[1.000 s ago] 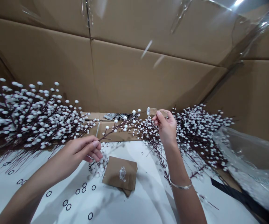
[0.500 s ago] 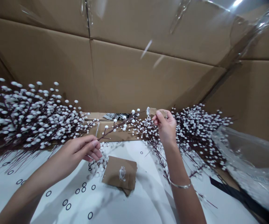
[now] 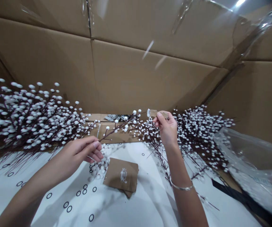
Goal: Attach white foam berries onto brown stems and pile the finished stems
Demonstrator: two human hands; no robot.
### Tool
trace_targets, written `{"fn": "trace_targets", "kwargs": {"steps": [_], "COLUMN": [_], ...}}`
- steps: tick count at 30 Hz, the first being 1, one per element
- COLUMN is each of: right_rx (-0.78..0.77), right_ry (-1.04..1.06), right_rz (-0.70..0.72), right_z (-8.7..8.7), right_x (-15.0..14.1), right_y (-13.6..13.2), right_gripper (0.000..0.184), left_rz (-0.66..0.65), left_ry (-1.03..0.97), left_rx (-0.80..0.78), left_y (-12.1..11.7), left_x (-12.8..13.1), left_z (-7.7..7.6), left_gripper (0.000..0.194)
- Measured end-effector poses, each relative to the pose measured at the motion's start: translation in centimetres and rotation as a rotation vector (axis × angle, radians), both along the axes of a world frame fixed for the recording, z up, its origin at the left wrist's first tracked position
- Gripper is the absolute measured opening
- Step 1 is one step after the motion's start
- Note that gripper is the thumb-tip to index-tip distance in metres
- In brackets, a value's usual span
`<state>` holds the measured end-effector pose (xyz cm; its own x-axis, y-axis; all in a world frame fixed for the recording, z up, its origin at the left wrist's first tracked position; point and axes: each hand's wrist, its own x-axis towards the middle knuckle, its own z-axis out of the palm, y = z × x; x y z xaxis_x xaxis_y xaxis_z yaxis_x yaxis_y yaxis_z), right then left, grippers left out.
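Note:
Between thumb and fingers, my left hand (image 3: 85, 151) grips a dark-stemmed artificial berry branch (image 3: 114, 130) with white berries, its tip angled up to the right. A small cardboard strip (image 3: 153, 113) with a white, glue-like blob at its left end is pinched in my right hand (image 3: 166, 124). The blob is close to the branch's upper twigs; whether they touch I cannot tell. Below, a cardboard square (image 3: 121, 175) bearing a whitish smear lies on the white table surface (image 3: 136, 211). Loose white berries (image 3: 100, 168) sit beside it, partly behind my left hand.
Berry branches are heaped at the left (image 3: 32, 119) and at the right (image 3: 197, 129). A clear plastic bag (image 3: 251, 167) of white pieces stands at the far right. Tall cardboard walls (image 3: 150, 78) enclose the back. Small black rings (image 3: 69, 208) are printed or lying on the surface.
My right hand has shifted very slightly left with the cardboard strip. My left hand and the branch have stayed almost still.

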<state>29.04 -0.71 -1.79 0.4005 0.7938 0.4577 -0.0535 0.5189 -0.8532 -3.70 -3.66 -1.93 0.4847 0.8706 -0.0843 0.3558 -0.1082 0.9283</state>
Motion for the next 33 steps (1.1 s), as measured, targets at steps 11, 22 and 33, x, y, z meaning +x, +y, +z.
{"fn": "trace_targets", "kwargs": {"steps": [11,22,33], "right_rx": [0.005,-0.001,-0.251], "right_ry": [0.065,0.056,-0.300], "right_rz": [0.075,0.064,0.316], "right_z": [-0.1,-0.1,-0.5], "right_x": [0.1,0.1,-0.8], "right_y": [0.2,0.2,-0.3], "right_gripper": [0.023,0.023,0.027], "left_rz": [0.009,0.044,0.048], "left_ry": [-0.041,-0.033,-0.021], "left_rx": [0.009,-0.003,0.035], "left_y": [-0.2,-0.1,-0.1], "left_x": [0.0,-0.3,-0.4], "left_z": [0.2,0.7,1.1], "left_gripper": [0.040,0.042,0.042]}}
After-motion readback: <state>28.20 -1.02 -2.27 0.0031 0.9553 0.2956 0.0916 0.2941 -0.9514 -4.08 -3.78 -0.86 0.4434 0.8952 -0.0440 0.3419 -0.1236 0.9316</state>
